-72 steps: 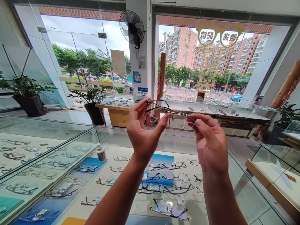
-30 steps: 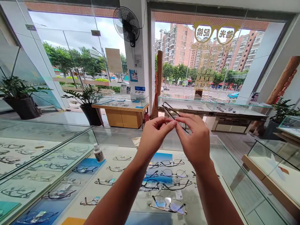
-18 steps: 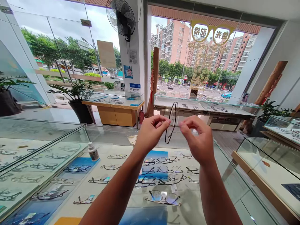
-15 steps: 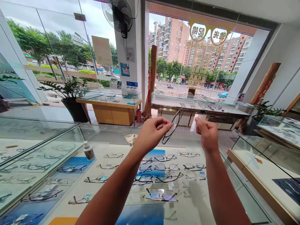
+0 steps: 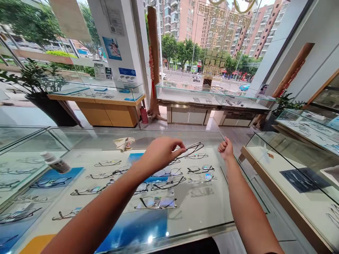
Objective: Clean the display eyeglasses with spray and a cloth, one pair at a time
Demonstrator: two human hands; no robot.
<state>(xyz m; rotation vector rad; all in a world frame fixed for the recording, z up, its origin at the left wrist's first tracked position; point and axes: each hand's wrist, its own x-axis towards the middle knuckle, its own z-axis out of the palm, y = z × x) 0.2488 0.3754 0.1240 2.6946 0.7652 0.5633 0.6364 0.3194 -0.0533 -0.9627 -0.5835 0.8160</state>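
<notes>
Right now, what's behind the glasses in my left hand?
Behind the held glasses, part of another pair shows in the glass showcase. Whatever is directly behind your left hand is covered.

Black eyeglasses (image 5: 195, 147), red extinguisher (image 5: 143, 115)

Ahead of me, daylight comes through a wide window (image 5: 217, 38), with apartment buildings (image 5: 180, 19), trees (image 5: 184, 53) and a street (image 5: 180, 74) outside. To its left I see a white pillar (image 5: 130, 46) bearing a poster (image 5: 112, 48), then a wooden post (image 5: 153, 38). A red fire extinguisher (image 5: 143, 115) stands beside a wooden cabinet (image 5: 108, 114) on the shiny floor (image 5: 84, 118). At my right is a pale wall (image 5: 321, 35).
</notes>
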